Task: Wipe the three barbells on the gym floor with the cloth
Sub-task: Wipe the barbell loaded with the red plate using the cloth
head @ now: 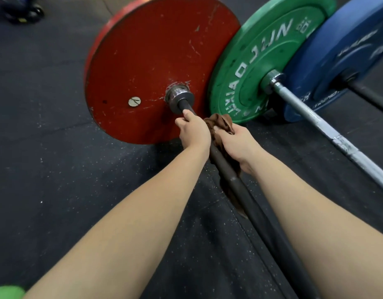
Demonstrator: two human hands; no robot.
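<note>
Three barbells (315,117) parallel, one plate each; dark bar (272,240) runs from red plate (147,61) toward viewer; left hand (193,130) grips it just beside red plate; right hand (236,143) bunches one brown cloth (220,123) round bar.

Dark speckled rubber floor (56,169), blurred dark shape (24,12) at top left — green patch (7,292) in bottom-left corner

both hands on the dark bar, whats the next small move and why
Probably slide the right hand with the brown cloth back along the dark bar toward the person: the cloth sits against the left hand, which grips the bar beside the collar of the red plate.
</note>
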